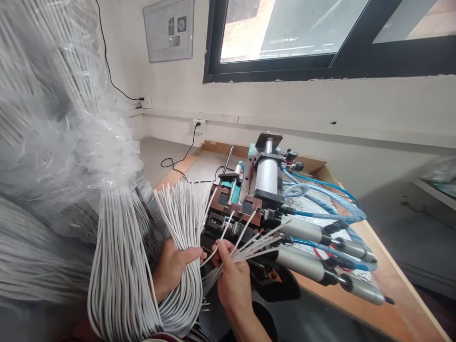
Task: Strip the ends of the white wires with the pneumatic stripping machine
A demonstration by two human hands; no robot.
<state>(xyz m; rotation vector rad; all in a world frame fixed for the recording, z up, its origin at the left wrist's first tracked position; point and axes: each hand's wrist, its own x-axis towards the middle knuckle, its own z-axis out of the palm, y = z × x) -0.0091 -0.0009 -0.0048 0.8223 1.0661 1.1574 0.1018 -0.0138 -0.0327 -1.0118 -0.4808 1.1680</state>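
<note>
My left hand [175,266] is closed round a thick bundle of white cables [183,216], their cut ends fanned out upward. Beside it, my right hand [231,275] pinches a smaller group of white cables [258,244] between thumb and fingers, several ends pointing right. One single cable runs up between the two hands. Just beyond the hands stands a pneumatic machine [215,221] with dark jaws and brown plates; the right-hand cable ends lie in front of its lower part.
Plastic-wrapped cable bundles [114,156] hang close on the left. The machine carries an upright air cylinder [267,175], lying cylinders [302,266] and blue air hoses [331,202]. A wooden-edged table [395,289] holds it, with scraps on top. Wall sockets [199,126] and a window are behind.
</note>
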